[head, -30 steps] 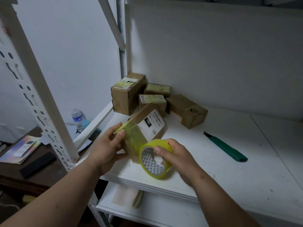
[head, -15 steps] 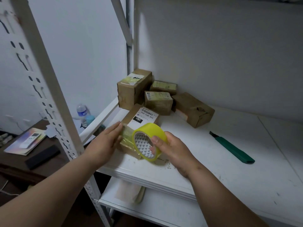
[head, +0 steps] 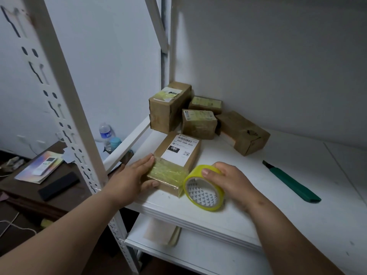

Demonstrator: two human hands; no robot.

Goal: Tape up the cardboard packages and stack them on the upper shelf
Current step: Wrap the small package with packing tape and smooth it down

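A flat cardboard package with a white barcode label lies on the white shelf near its front left corner. Yellowish tape covers its near end. My left hand presses on that taped end, fingers over the top and thumb against the front side. My right hand grips a yellow tape roll standing on the shelf right beside the package, its tape still joined to the box. Several more cardboard packages sit in the back left corner.
A green utility knife lies on the shelf to the right. The white perforated upright stands at the left. A lower shelf holds folded paper. Beyond the rack a dark table carries a water bottle, a remote and a booklet.
The package was tilted up in my hands; now it lies flat on the shelf. The tape roll has come down to the shelf on the package's right, and my left hand flattens the tape.
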